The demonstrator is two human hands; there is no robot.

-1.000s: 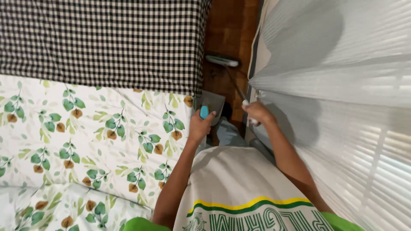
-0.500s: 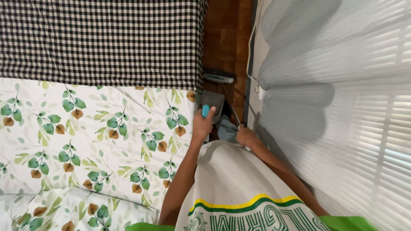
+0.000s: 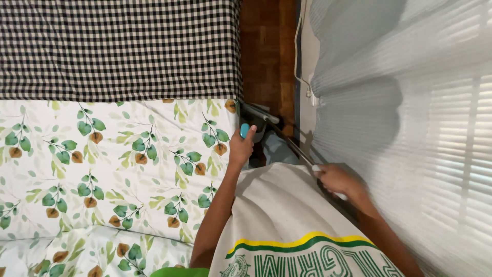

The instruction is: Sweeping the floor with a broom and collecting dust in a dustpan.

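A turquoise handle (image 3: 244, 130) is gripped by the left hand (image 3: 241, 149) beside the leaf-print sheet (image 3: 113, 164).
A thin pole (image 3: 300, 154) is held by the right hand (image 3: 338, 180) near the white curtain (image 3: 410, 128).

1. The left hand (image 3: 241, 149) covers most of the small turquoise object (image 3: 244, 130) it grips; its shape cannot be told.
2. The right hand (image 3: 335, 180) wraps a thin pole (image 3: 294, 149), hiding the stretch inside the fist.
3. The pole's far end (image 3: 260, 114) by the bed is too small to identify.
4. The shirt (image 3: 277, 215) hides the floor below and is cut off by the bottom edge.
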